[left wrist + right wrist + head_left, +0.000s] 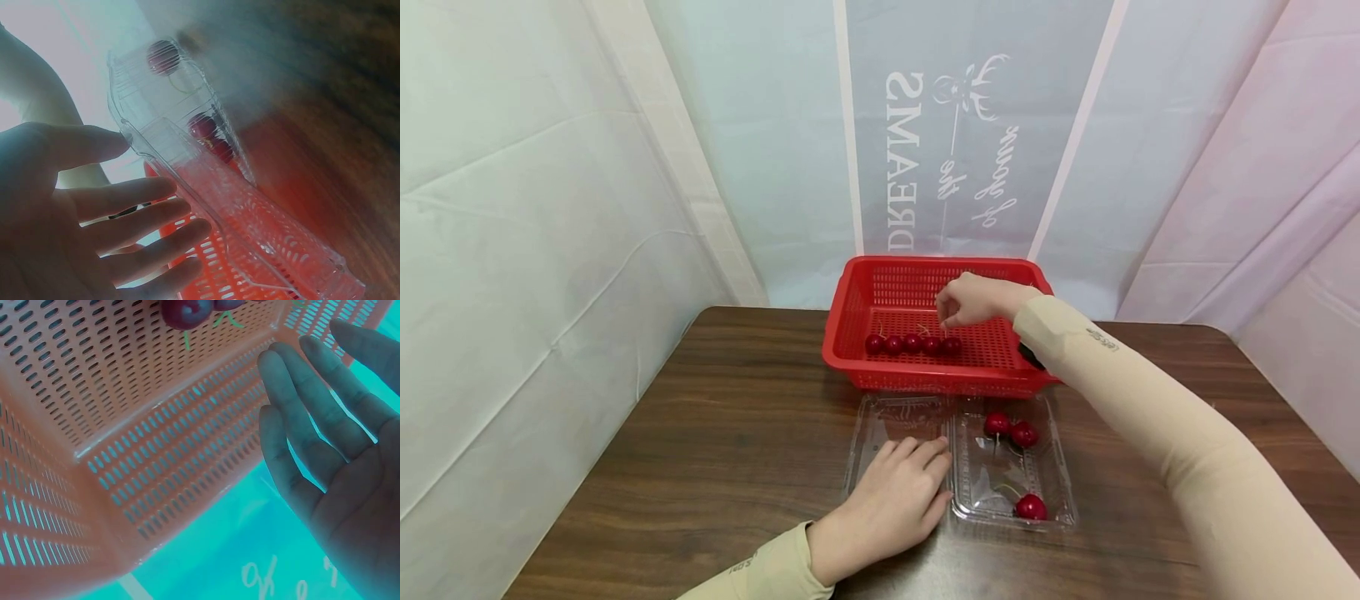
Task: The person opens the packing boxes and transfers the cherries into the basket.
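A row of several dark red cherries (912, 343) with stems lies along the near side of a red slotted plastic basket (835, 333). Over the basket, close to the cherry at the row's right end, my right hand (972, 300) hangs with relaxed fingers; the right wrist view shows its palm holding nothing. In front of the basket sits a clear plastic clamshell box (966, 500), its lid (867, 433) folded out to the left. Three cherries (1031, 507) lie in the box's right half. My left hand (895, 500) rests over the lid, fingers extended near the hinge.
A dark wood-grain table (737, 433) carries the basket and box. Pale cloth (550, 208) hangs at the left, right and back, the back panel bearing mirrored lettering. The basket's raised walls surround the cherry row.
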`<state>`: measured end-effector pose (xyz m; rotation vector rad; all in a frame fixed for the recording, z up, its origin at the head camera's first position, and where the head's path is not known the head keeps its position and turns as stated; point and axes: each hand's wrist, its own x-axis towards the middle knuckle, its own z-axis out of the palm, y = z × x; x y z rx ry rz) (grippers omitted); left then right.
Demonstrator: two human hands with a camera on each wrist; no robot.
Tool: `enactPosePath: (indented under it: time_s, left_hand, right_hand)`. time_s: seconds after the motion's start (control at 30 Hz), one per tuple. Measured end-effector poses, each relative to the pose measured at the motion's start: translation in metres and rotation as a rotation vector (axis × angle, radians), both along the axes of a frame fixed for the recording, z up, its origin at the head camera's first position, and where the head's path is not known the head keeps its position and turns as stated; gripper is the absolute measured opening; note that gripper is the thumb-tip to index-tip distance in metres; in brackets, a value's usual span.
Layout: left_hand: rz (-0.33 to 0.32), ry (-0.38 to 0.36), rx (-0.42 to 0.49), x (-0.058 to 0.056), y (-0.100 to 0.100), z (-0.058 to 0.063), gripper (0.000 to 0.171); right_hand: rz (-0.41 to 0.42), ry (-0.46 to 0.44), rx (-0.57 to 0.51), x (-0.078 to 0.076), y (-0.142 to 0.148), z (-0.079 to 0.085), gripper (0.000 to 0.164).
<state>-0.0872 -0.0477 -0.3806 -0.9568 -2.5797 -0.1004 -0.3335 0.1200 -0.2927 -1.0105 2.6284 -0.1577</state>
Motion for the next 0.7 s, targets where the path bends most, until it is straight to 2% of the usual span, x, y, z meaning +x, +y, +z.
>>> enactPosePath:
  time_s: [0.27,0.7]
  left_hand:
    - [-0.003,0.004,0.003,0.0,0.0,-0.001,0.032]
    - [-0.001,-0.002,0.002,0.0,0.001,0.0,0.031]
  right_hand:
    - [0.053,0.039,-0.025,0.014,0.005,0.009,0.009]
    - [0.114,0.097,-0.069,0.033,0.019,0.016,0.007]
